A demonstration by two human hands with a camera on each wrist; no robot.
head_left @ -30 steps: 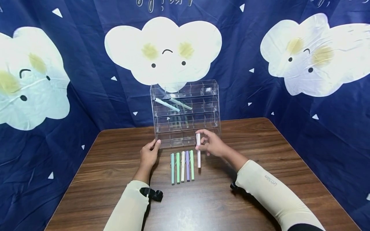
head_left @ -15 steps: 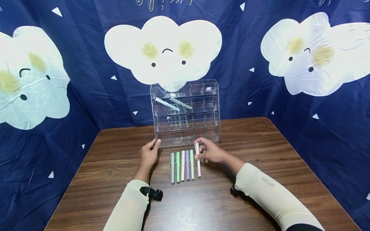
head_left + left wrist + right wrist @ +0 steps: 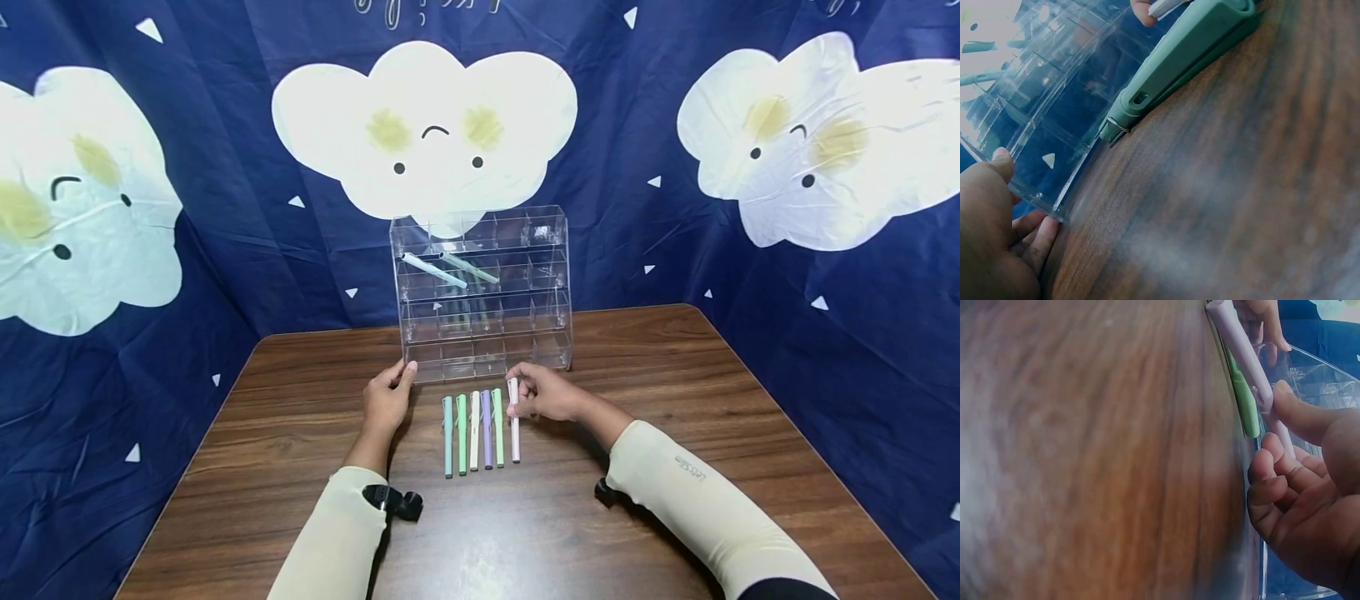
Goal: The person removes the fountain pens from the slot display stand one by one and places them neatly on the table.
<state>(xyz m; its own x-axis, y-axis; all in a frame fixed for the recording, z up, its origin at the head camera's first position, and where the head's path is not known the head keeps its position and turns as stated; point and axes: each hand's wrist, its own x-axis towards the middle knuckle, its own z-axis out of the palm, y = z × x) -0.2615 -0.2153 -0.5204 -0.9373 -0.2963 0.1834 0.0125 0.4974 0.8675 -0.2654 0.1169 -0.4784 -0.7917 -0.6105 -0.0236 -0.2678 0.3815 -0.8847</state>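
Observation:
My right hand (image 3: 551, 393) pinches a pale pink pen (image 3: 515, 437) between thumb and fingers, at the right end of a row of pens. In the right wrist view the pale pink pen (image 3: 1244, 350) crosses in front of a green pen (image 3: 1246, 406). My left hand (image 3: 386, 398) grips the lower left corner of a clear tiered rack (image 3: 459, 369); the left wrist view shows thumb and fingers on either side of that corner. The row holds a teal pen (image 3: 448, 437), a green pen (image 3: 461, 437), a cream pen (image 3: 474, 433), a purple pen (image 3: 487, 429) and a light green pen (image 3: 498, 429).
Two pens lie slanted in the rack's upper left compartments: a pale blue pen (image 3: 435, 271) and a pale green pen (image 3: 470, 268). The brown wooden table (image 3: 300, 400) has a blue cloud-printed curtain (image 3: 315, 250) behind it and along both sides.
The pale pink pen has come down toward me in my right hand, level with the row's right end, mostly in the first half second. My left hand stays at the rack's corner.

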